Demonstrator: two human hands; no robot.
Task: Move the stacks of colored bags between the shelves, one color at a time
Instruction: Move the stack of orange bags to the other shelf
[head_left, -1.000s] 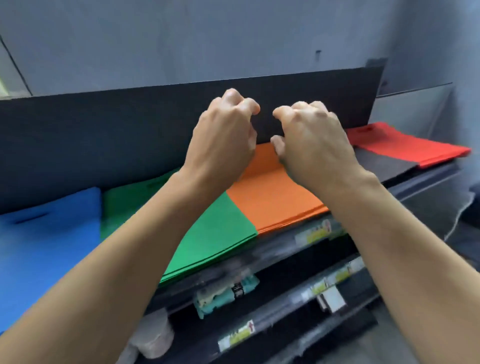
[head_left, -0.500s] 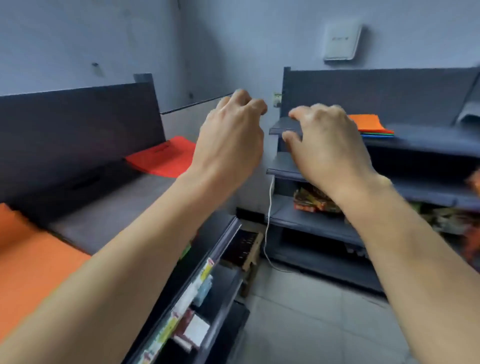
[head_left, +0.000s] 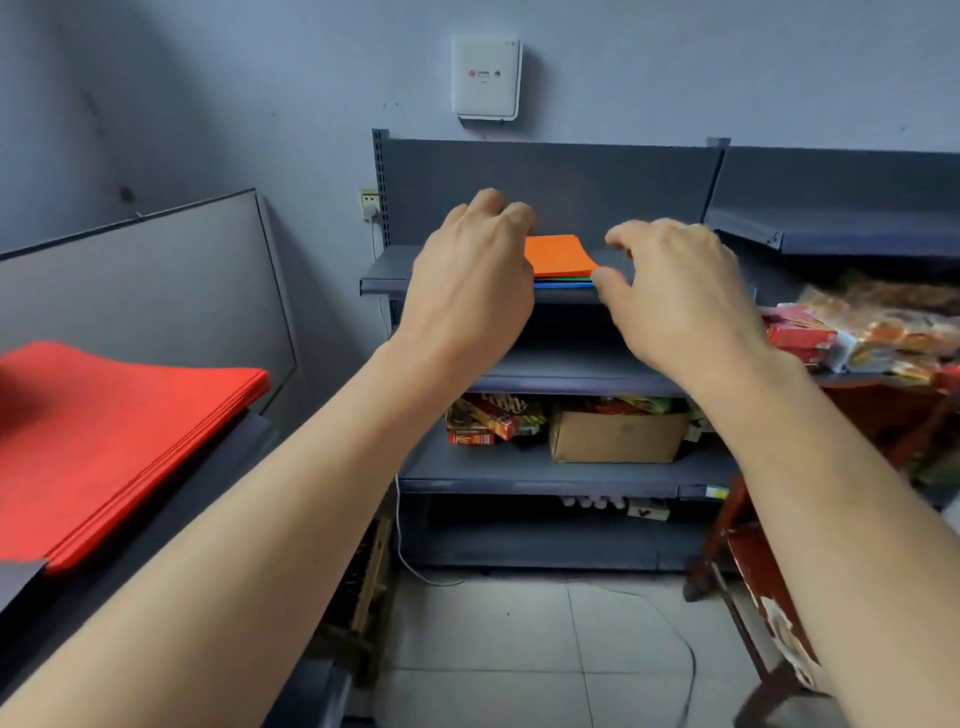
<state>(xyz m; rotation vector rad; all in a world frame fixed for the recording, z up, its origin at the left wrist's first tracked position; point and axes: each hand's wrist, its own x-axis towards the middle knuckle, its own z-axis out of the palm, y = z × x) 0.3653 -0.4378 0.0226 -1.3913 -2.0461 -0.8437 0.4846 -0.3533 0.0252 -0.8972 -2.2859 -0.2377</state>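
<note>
Both my hands were up in front of me, fingers loosely curled and gripping nothing. The pile of bags on the far rack showed in the gap between them. My left hand (head_left: 470, 283) covered its left edge and my right hand (head_left: 675, 296) its right front corner. From that view I could not tell whether either hand touched it. I judged that the pile lay straight ahead and further off, with neither hand clearly nearer.

The orange stack (head_left: 558, 254) lay flat on the top shelf (head_left: 387, 270) of that rack. Thin green (head_left: 563, 279) and blue (head_left: 561, 285) layers showed under its front edge. My hands hid both its sides, so I could not judge its long axis.

The red stack (head_left: 104, 436) lay flat on the near shelf (head_left: 208, 488) to my left, well apart from both hands, with its corner pointing toward the far rack.

Lower on the far rack, a cardboard box (head_left: 618, 436) stood just beside some snack packets (head_left: 493, 415). More packets (head_left: 872, 332) were heaped on the shelf to the right.

I judged the coming move to be a two-handed reach forward, with one hand going to each side of the pile.
</note>
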